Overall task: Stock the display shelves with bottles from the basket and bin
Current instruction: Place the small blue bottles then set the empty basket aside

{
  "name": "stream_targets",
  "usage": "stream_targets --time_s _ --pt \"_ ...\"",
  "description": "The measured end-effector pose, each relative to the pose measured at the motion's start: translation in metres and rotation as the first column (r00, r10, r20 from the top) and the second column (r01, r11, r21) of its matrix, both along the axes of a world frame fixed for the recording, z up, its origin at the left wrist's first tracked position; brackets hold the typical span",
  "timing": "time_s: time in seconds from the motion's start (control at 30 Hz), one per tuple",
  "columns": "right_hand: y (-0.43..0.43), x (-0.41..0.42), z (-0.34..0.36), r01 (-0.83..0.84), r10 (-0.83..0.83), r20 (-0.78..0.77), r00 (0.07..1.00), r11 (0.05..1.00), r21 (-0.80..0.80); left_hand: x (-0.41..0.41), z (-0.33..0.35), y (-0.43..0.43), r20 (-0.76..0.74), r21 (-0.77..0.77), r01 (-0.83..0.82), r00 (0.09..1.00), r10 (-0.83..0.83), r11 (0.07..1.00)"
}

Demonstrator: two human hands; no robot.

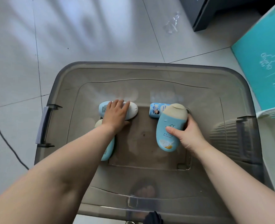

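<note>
A grey see-through bin (64,88) stands on the floor below me. My left hand (115,113) reaches down onto a white and blue bottle (132,111) lying on the bin's bottom, fingers over its top and thumb under it. Another blue bottle (108,151) lies under my left forearm, partly hidden. My right hand (188,135) grips a blue bottle with a beige cap (169,128), lifted off the bottom. Behind that one lies a small blue bottle with a cartoon label (155,111).
A white slatted basket (272,113) stands at the bin's right side. A teal carton (262,62) sits behind it. A dark cabinet base (214,12) is at the top right, clear plastic scrap (172,23) lies on the tiles, and a black cable (6,139) runs at left.
</note>
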State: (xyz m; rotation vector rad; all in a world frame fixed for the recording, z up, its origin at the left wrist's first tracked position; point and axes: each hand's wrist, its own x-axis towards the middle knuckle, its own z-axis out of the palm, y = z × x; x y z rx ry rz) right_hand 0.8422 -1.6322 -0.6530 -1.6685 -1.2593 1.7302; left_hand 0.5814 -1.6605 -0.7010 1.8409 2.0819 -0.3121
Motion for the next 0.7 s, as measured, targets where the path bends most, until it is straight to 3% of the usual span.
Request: stream_targets --time_s 0.1,0.27,0.47,0.53,0.57,0.6,0.63,0.7 --pt "-0.003 0.002 -0.004 -0.064 0.06 0.07 0.996 0.997 0.053 -0.002 -0.02 -0.005 -0.191 -0.045 0.107 0.975 -0.114 0.993" --pt "-0.006 -0.003 0.003 -0.142 0.126 0.131 0.983 0.982 0.122 -0.001 -0.024 -0.001 -0.289 -0.049 0.088 0.952 -0.098 0.995" --pt "-0.011 -0.001 0.019 -0.157 0.124 0.17 0.978 0.967 0.201 0.0 -0.004 0.0 -0.072 -0.066 -0.042 0.997 0.037 0.997" --pt "-0.012 0.004 0.032 -0.159 0.127 0.151 0.98 0.962 0.224 0.007 0.014 -0.003 0.113 -0.05 -0.176 0.977 0.18 0.983" --pt "-0.011 0.007 0.043 -0.155 0.125 0.135 0.983 0.959 0.237 0.012 0.031 -0.004 0.293 -0.071 -0.258 0.918 0.267 0.964" --pt "-0.011 0.01 0.055 -0.144 0.12 0.113 0.986 0.958 0.247 0.018 0.05 -0.006 0.522 -0.14 -0.348 0.77 0.367 0.927" --pt "-0.011 0.015 0.068 -0.129 0.11 0.087 0.99 0.958 0.258 0.024 0.073 -0.008 0.718 -0.251 -0.385 0.541 0.438 0.888" --pt "-0.011 0.025 0.094 -0.106 0.101 0.033 0.994 0.957 0.27 0.039 0.115 -0.012 0.878 -0.418 -0.3 0.108 0.466 0.857"
